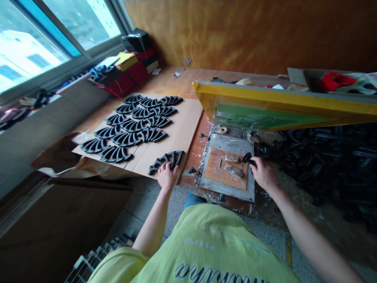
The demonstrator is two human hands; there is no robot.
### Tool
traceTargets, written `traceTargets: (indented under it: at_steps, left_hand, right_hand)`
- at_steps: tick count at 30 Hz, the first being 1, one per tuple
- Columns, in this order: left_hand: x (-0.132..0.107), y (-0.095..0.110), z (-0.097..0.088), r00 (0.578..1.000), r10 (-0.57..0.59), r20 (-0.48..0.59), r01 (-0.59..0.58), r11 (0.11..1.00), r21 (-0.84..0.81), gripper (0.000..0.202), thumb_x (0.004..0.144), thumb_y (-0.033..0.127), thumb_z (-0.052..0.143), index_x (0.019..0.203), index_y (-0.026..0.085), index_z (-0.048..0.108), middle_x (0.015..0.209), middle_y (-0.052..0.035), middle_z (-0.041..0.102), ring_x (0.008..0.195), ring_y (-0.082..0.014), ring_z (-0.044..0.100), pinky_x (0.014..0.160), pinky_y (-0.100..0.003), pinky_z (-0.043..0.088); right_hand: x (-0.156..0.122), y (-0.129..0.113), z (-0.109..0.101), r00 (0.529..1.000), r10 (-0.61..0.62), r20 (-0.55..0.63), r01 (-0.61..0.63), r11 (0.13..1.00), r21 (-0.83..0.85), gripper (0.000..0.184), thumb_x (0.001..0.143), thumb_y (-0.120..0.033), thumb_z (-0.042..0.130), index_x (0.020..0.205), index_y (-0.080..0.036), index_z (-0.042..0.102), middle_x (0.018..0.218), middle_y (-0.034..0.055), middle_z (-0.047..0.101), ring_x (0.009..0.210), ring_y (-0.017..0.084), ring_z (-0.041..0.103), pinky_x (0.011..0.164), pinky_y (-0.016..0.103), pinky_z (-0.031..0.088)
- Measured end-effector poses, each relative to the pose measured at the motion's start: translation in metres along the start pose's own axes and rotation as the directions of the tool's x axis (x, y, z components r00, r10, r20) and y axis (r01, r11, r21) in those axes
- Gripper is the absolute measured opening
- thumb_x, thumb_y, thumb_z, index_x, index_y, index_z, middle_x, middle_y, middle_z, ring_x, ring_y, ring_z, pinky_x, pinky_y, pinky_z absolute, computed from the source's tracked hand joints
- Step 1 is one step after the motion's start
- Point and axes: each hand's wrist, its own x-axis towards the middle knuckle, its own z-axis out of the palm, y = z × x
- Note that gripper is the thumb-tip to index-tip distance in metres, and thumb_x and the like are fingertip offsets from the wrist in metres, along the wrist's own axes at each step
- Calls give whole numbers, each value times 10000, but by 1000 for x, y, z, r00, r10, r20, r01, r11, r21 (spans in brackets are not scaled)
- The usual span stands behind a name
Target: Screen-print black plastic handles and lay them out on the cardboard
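The left hand is closed over a black arched, ribbed part, which lies at the near edge of a cardboard sheet. Farther along the cardboard, rows of matching black parts lie side by side, paired into fan shapes. The right hand grips a small black piece between its fingers, though the piece is too small and partly hidden to say exactly what it is. This hand is at the edge of a grey metal plate that carries an orange board with two small pale blocks on it. A yellow-framed printing screen with green mesh stands tilted up above the plate, hinged at the far side. The cardboard and plate both rest on a worn wooden tabletop. To the right of the plate lies a dark heap of black parts, and a window runs along the left side.
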Motion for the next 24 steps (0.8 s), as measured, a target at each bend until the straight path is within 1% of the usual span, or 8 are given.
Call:
traceTargets:
  at_steps: [2,4,8,12,14,18,21,24]
  left_hand:
    - [-3,13,6,999,-26,22,25,999,42,602,868,569,500,1338,202,584,1482,-173,463,1319,-403,391,1019,-553,386]
    - [0,20,9,997,-72,33,70,995,66,637,856,598,505,1352,205,575,1513,-175,426,1340,-419,358,1020,-591,362]
    - [11,24,12,991,-114,67,110,992,59,670,827,644,516,1331,209,586,1491,-181,449,1323,-440,369,1002,-612,353]
    - [18,26,19,987,-158,27,156,986,55,609,820,605,551,1247,178,624,1448,-210,479,1296,-444,396,995,-610,351]
    - [23,20,21,992,-128,23,126,990,66,565,813,580,581,1211,183,641,1414,-205,513,1288,-429,415,1008,-598,351]
    - [49,-19,11,988,123,98,-131,987,87,517,759,556,682,1159,229,675,1408,-136,545,1325,-369,421,1082,-505,353]
    - [84,-63,-6,942,290,170,-309,947,91,489,733,527,728,1136,253,689,1414,-101,551,1352,-329,425,1115,-443,358]
    - [127,-104,-24,902,369,225,-399,911,107,478,732,504,733,1128,240,690,1406,-114,557,1334,-314,460,1114,-425,372]
  right_hand:
    - [-1,-31,9,987,-129,92,129,992,-3,371,939,-178,418,1255,-166,612,1120,110,714,937,219,658,806,322,504]
    - [0,-48,15,966,-217,143,221,975,-15,408,928,-122,397,1254,-178,636,1158,89,713,990,211,648,847,318,496]
    - [10,-58,23,953,-262,151,273,960,-57,428,900,-87,416,1206,-202,692,1184,65,713,1008,216,630,843,332,491]
    - [20,-62,30,935,-311,172,328,941,-82,428,878,-89,451,1195,-225,705,1176,65,713,988,234,612,818,358,482]
    - [21,-62,34,931,-323,169,338,938,-72,447,861,-78,456,1197,-235,705,1183,65,707,988,238,603,820,363,483]
    - [18,-56,41,934,-338,117,342,939,-22,490,856,-77,433,1246,-239,681,1197,61,699,994,242,590,880,380,497]
    - [15,-53,44,936,-341,83,342,940,-5,513,858,-80,414,1280,-233,662,1191,65,701,970,251,588,908,405,509]
    - [14,-56,44,939,-336,68,337,941,-4,514,859,-73,404,1271,-227,669,1172,69,705,952,253,587,909,406,516]
